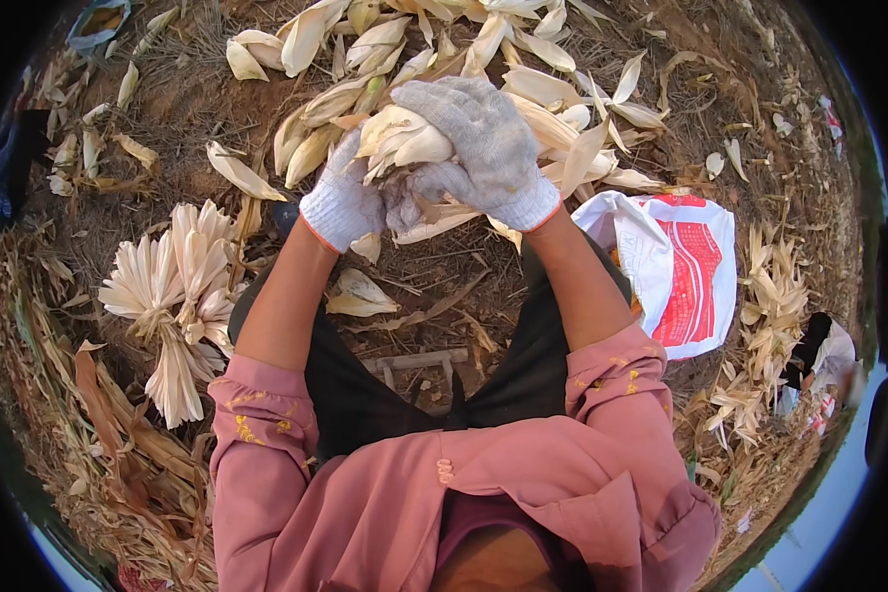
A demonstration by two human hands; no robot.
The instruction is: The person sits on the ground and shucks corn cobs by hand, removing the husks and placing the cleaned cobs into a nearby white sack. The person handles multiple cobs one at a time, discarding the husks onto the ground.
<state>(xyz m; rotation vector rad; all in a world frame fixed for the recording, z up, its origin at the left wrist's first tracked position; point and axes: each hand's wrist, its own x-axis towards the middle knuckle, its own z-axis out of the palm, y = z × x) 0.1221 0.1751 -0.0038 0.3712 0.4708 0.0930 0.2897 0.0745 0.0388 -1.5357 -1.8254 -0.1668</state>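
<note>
Both my hands wear pale grey-white work gloves with orange cuff edges and come together in front of my knees. An ear of corn in its dry, pale husk (402, 141) is held between them, its layered husk leaves pointing left. My right hand (488, 143) wraps over it from above and the right, fingers curled. My left hand (348, 202) grips it from below and the left; its fingers are partly hidden behind the husk. Any kernels are out of sight. Just beyond the hands lie more unhusked ears (370, 49), and a loose husk (361, 293) lies between my legs.
Stripped husks are gathered in a fanned bundle (173, 286) to my left. By my right knee stands a white and red sack (696, 266) with something yellow inside. Dry stalks (118, 434) and husk heaps (755, 345) flank me. A blue container (99, 25) sits far left.
</note>
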